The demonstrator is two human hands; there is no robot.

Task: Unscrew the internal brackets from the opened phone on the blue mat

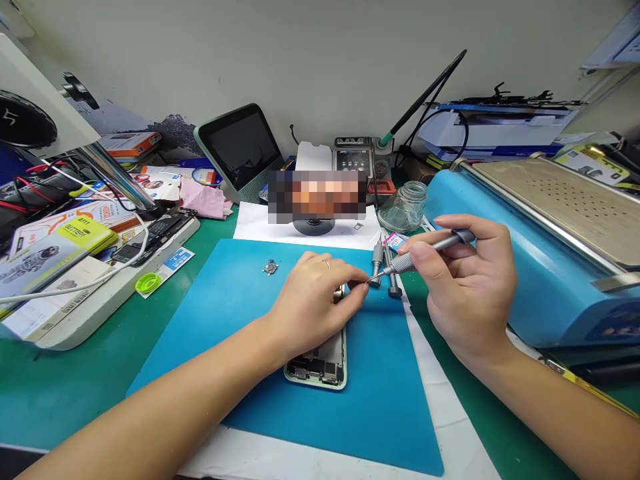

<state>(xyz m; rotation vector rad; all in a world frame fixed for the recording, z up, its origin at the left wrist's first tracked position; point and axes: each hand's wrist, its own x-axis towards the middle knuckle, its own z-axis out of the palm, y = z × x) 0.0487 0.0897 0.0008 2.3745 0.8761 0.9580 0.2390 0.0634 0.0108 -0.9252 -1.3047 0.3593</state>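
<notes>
My right hand (467, 287) grips a grey precision screwdriver (410, 257), its thin tip pointing left and down. At that tip, thumb and forefinger of my left hand (320, 300) are pinched together; whatever is between them is too small or hidden to make out. Under my left hand lies an opened phone (316, 370) with a pale green frame, its inner parts showing at the near end and its middle covered by the hand. Two more screwdrivers, one grey (377, 263) and one darker (393, 273), lie just behind the tip. A small metal phone part (270, 267) rests on the blue mat (200, 333).
A blue machine (500, 267) with a metal top borders the right side. Behind the mat stand a glass jar (405, 205), a soldering station (354, 157) and a tilted screen (243, 150). At left is a white stand base (90, 303) carrying boxes.
</notes>
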